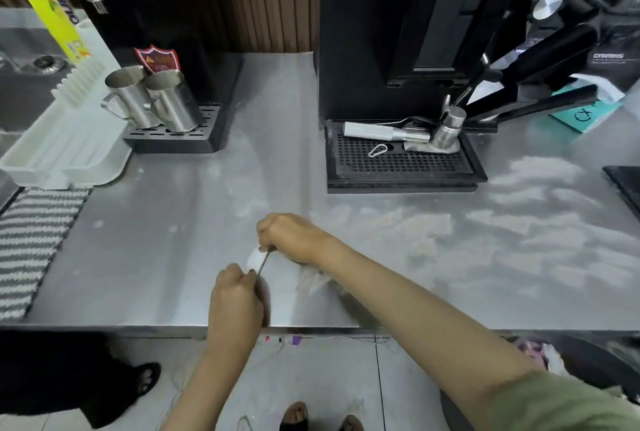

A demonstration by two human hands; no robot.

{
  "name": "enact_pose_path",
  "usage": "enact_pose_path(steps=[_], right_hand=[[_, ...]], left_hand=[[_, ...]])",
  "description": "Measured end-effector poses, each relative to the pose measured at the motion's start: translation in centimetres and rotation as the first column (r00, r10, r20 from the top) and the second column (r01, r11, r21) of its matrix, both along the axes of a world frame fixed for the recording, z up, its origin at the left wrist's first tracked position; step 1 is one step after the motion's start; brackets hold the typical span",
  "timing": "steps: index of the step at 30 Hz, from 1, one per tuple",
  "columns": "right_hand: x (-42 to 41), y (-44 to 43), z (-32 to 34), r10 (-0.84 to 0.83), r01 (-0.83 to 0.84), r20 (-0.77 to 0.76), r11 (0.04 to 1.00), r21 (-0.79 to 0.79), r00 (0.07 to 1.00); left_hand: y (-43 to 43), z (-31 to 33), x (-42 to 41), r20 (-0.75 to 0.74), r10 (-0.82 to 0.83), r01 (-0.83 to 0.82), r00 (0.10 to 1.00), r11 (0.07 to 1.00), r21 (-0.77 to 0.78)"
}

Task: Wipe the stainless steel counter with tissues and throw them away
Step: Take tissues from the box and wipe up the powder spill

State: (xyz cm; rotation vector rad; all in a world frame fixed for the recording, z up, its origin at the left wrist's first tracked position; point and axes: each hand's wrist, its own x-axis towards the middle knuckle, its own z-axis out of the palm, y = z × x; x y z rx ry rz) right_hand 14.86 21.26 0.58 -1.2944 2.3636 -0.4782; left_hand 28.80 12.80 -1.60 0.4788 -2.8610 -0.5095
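**A:** Which containers are there, and what is in them?

**B:** The black perforated drip tray [398, 185] of the coffee machine holds a small steel jug [450, 126], a metal-handled tool [374, 129] lying on its side, and a wire clip [377, 150]. Well left of that drip tray, two steel pitchers [169, 101] stand touching on a smaller black tray [173, 143]. I cannot tell what is inside them. Further left still is a white draining tray [62, 153].

**A:** And the tissue?

**B:** The white tissue [254, 257] is in front of the drip tray and a little to its left, just above the bench [173, 223], between the two hands. The fingers of the left hand [235, 295] are curled, pinching its near end. The fingers of the right hand [294, 236] are curled round its far end. A blurred pale wad [311, 281] lies beneath the right wrist.

**A:** How does the surface look?

**B:** It is brushed steel, with pale cloudy smears in front of the drip tray and to its right. A striped mat [31, 240] lies far left of the tray, and a teal paper [585, 112] to its right.

**A:** And the room?

**B:** There is a dark ribbed wall behind the drip tray. Below the bench edge is a tiled floor [329, 371] with sandalled feet [294, 416].
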Motion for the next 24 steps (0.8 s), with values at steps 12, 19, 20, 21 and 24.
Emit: enact_pose_path(steps=[12,19,20,21,24], right_hand=[[-2.3,8.7,3.0,-0.314,0.337,0.243,0.939,-0.062,0.918],[-7.1,2.7,-0.2,-0.207,0.216,-0.196,0.976,0.024,0.958],[-7.3,2.5,-1.1,-0.198,0.215,-0.238,0.975,0.050,0.951],[-7.1,2.8,-1.3,-0.191,0.210,-0.266,0.977,0.043,0.945],[-5.8,5.8,-1.2,-0.145,0.150,-0.288,0.989,-0.005,0.947]], left_hand=[[7.0,1.9,-2.3,-0.004,-0.170,0.162,0.985,0.931,0.327],[0.0,0.9,-10.3,-0.016,-0.048,0.051,0.999,0.983,0.179],[-0.1,0.6,-10.3,-0.042,-0.055,0.061,0.998,0.986,0.155],[0.2,0.4,-10.2,-0.047,-0.036,0.044,0.998,0.982,0.184],[2.0,0.1,-8.8,-0.081,-0.046,0.066,0.996,0.964,0.256]])
